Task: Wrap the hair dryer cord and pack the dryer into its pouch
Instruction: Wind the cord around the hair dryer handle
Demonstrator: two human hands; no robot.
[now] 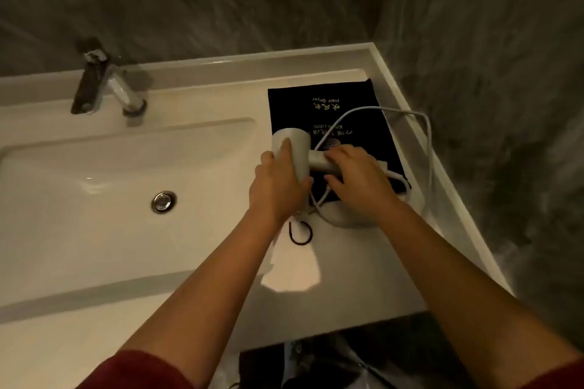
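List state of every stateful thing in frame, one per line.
Dryer: out of the pouch, held over it by both hands.
Cord: loose, not wrapped, looping over the counter edge.
Pouch: flat on the counter, empty-looking.
Faucet: no water running.
Drain: plug position unclear.
Left hand: gripping dryer barrel.
Right hand: gripping dryer handle.

the pouch (322, 107) lies flat on the counter (316, 262), in its far right corner, right of the sink basin (110, 186). the hair dryer (297, 151) sits over the pouch's near part, with the left hand (278, 189) on its body and the right hand (357, 180) on its handle. the cord (423, 126) loops to the right, over the pouch and the counter edge. the faucet (107, 88) stands behind the basin.
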